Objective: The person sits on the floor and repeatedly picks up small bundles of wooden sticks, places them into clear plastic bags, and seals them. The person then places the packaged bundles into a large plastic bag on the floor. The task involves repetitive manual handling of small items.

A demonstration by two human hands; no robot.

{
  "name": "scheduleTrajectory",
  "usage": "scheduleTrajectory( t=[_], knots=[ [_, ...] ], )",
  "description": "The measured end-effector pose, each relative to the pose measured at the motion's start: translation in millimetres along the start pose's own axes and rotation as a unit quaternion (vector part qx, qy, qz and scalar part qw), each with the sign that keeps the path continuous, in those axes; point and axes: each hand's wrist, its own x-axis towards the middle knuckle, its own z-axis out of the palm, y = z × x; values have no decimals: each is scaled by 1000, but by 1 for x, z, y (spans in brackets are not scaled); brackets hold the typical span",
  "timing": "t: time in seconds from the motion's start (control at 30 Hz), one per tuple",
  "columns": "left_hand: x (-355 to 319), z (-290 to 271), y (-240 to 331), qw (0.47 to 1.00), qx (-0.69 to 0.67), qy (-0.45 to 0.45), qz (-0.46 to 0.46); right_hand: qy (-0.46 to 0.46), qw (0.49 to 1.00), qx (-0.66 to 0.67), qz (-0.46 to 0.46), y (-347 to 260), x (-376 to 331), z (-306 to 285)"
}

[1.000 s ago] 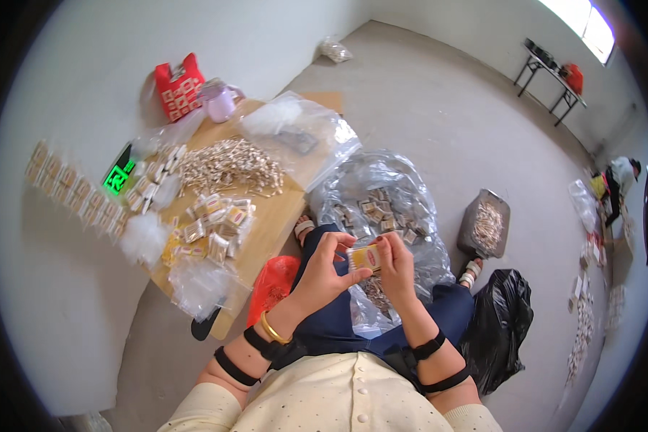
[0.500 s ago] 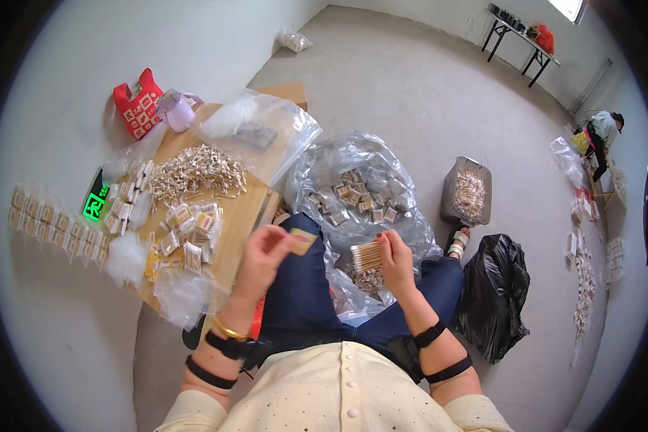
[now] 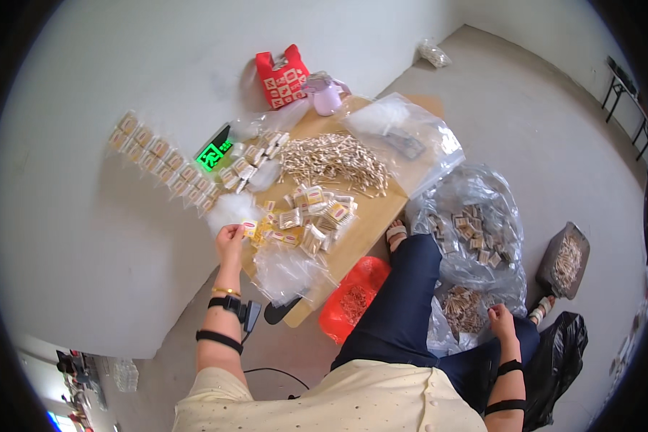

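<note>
Packets (image 3: pixel 311 216) crowd the board (image 3: pixel 371 216) beside the left hand (image 3: pixel 230 237).

Low tan wooden worktop (image 3: pixel 371 219), centre of frame, sits on grey concrete floor (image 3: pixel 540 122). On worktop: heap of pale wooden sticks (image 3: pixel 333 162) upper centre; cluster of small filled packets (image 3: pixel 309 216) below it; clear plastic bags (image 3: pixel 403 133) at upper right edge. Floor, right of worktop: crumpled clear plastic sheet with packets (image 3: pixel 471 223).

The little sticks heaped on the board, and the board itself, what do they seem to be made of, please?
The sticks look like pale, unfinished wood: thin, matte and straw-coloured. The board looks like flat brown cardboard or thin plywood, matte; its edge is too small to tell which.
</note>
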Motion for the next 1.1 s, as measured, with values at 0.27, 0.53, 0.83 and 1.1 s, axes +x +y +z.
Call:
scheduleTrajectory(
  t=[0.27,0.53,0.83,1.1],
  knots=[
    [9,78,-16,921,373,51,101,-28,999,29,-3,-65,-7,-16],
    [-2,123,-1,818,514,-132,223,-38,998,-21,-43,-99,-3,-10],
    [-19,123,74,984,-38,-171,5,16,988,39,-145,-164,19,-24],
    [-166,166,190,828,-158,-539,1,-75,894,325,-299,-371,3,-76]
  ],
)
